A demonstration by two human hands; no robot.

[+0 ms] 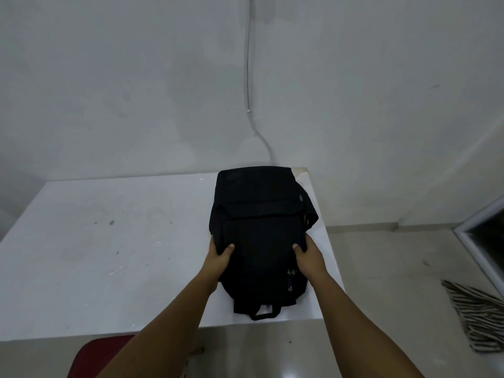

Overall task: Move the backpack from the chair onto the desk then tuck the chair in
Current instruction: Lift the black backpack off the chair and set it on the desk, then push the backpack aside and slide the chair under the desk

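A black backpack (pixel 260 230) lies flat on the right half of the white desk (pixel 109 241), its top handle pointing toward me near the front edge. My left hand (pixel 219 255) grips its left side, thumb on top. Gripping the right side the same way is my right hand (pixel 306 255). Below the desk's front edge, a red chair (pixel 101 358) shows at the bottom left, partly hidden by my left forearm.
The desk stands against a grey wall with a white cable (pixel 248 77) running down it. Pale floor lies to the right, with a zebra-striped cloth (pixel 477 315) and a white door frame (pixel 474 233) at the far right.
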